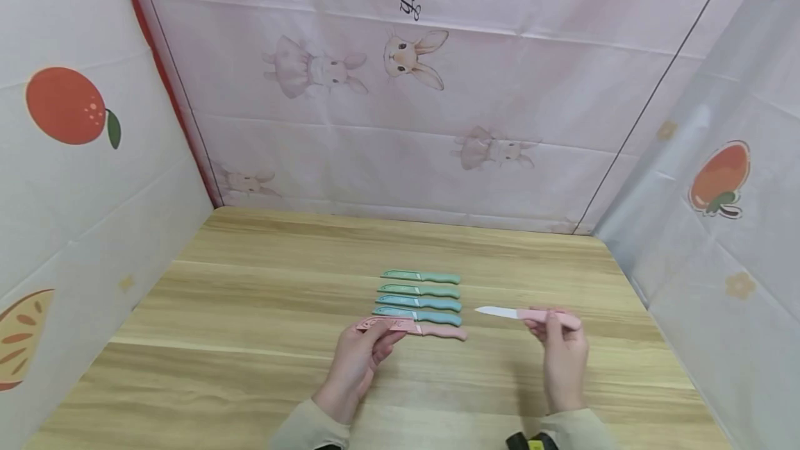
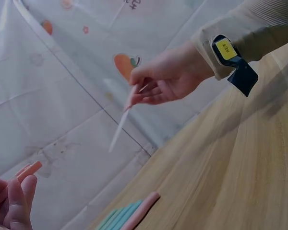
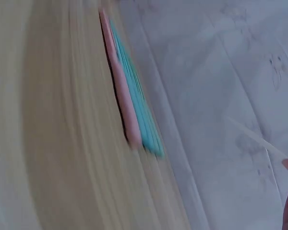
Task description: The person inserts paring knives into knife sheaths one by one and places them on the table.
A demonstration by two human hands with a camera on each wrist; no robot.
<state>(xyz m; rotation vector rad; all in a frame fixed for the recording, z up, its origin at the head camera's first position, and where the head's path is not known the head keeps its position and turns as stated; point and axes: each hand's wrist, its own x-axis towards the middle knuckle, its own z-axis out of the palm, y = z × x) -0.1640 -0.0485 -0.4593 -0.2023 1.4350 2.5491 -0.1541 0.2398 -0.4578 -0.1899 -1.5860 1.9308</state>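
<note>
My left hand pinches a pink knife sheath between thumb and fingers, held above the row of knives. In the left wrist view the sheath juts past the fingertips. To the right, my right hand grips the pink handle of a paring knife; its bare white blade points left toward the row. Below the sheath lies another pink knife, its front part hidden by the left hand and sheath. Beyond it lie two blue knives and two green knives, sheathed and parallel.
The wooden table carries the row near its middle. A pink rabbit-print curtain stands behind the table, with white fruit-print curtains at the left and right. A dark strap with a yellow label circles the right wrist.
</note>
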